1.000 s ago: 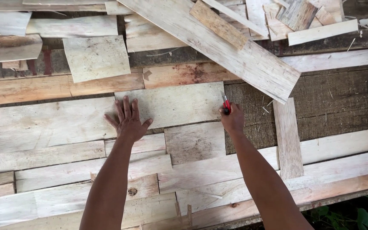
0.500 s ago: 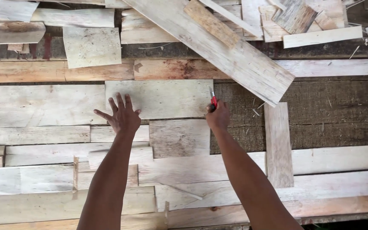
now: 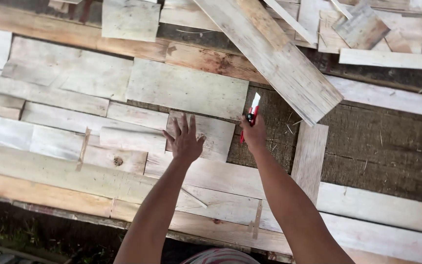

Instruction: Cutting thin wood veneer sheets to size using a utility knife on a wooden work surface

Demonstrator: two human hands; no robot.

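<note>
The left hand (image 3: 185, 141) lay flat with fingers spread wide on a short pale board (image 3: 206, 134) near the middle of the worktop (image 3: 377, 146). Just to its right, the right hand (image 3: 254, 131) was closed around a red tool (image 3: 250, 119) with a pale tip, held upright at the board's right edge. A long plank (image 3: 274, 54) lay aslant just beyond, with offcuts (image 3: 367, 29) heaped far right.

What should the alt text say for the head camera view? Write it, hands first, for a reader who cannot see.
Seen from above, a person's left hand presses flat on a short pale board while the right hand holds a red-and-white marking tool at the board's right edge. Weathered planks lie patchworked around them, with a long plank angled across the top.
</note>
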